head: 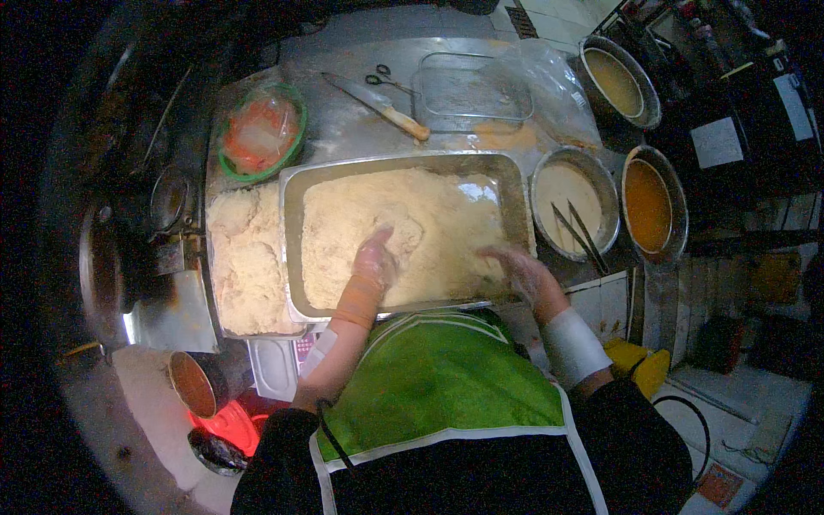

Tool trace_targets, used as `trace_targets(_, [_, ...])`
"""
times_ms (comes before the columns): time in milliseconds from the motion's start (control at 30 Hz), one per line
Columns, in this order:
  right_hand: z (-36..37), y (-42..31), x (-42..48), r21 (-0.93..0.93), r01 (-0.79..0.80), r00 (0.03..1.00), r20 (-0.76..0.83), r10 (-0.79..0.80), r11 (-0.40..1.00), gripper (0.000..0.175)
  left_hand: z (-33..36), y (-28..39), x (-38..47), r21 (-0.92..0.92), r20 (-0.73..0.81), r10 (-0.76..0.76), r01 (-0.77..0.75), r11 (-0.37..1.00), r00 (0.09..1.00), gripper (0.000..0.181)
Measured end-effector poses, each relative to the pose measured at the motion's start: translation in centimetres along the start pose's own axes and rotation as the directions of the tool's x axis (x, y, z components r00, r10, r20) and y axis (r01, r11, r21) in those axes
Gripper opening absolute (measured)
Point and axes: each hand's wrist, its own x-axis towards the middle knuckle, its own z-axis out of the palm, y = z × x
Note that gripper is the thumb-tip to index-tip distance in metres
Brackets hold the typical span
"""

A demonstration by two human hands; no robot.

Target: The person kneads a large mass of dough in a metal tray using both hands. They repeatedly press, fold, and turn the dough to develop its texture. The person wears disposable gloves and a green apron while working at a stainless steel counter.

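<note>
A deep rectangular metal tray [296, 244] of pale breadcrumbs [438, 257] lies before me. My left hand [376, 261], in what looks like a clear glove, touches the crumbs near the middle. Close against its thumb is a crumb-coated piece [404, 233]; whether the fingers grip it is hidden. My right hand [518, 267], also in a clear glove and blurred, hangs over the tray's right side with nothing seen in it. Several coated pieces [248, 277] lie in a second tray along the left.
Behind the tray are a knife [386, 109], scissors [384, 80], a wire-mesh basket [473, 87], a plastic bag [553, 90] and a green basket [299, 132] with bagged reddish food. A batter bowl [566, 177] holding tongs [582, 238] and an orange-liquid bowl [647, 206] stand right.
</note>
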Motion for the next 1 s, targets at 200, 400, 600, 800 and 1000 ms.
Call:
trace_targets(200, [7.5,-6.5,5.8,-0.036,0.329,0.927,-0.179,-0.330,0.944,0.045,-0.9,-0.9,-0.8,0.661,0.056,0.201,-0.187,0.727,0.978,0.036])
trace_targets(400, [12.4,-2.4,13.5,-0.845,0.500,0.732,0.294,-0.615,0.190,0.064,-0.5,-1.2,-1.8,0.262,0.011,0.065,-0.066,0.963,0.998,0.044])
trace_targets(600, [13.6,-1.8,11.7,-0.820,0.475,0.686,0.120,-0.717,0.318,0.076,1.8,-0.3,-3.4,0.096,0.016,0.088,-0.089,0.991,0.996,0.070])
trace_targets(800, [14.3,-2.6,9.9,-0.814,0.551,0.584,0.220,-0.782,0.182,0.077,2.6,-0.1,-4.2,-0.150,0.262,0.007,0.033,0.988,0.965,0.079])
trace_targets(1000, [10.4,1.4,10.2,-0.684,0.729,0.538,0.598,-0.594,-0.029,0.058,2.3,1.4,-4.7,-0.044,0.167,0.135,-0.130,0.991,0.977,0.076])
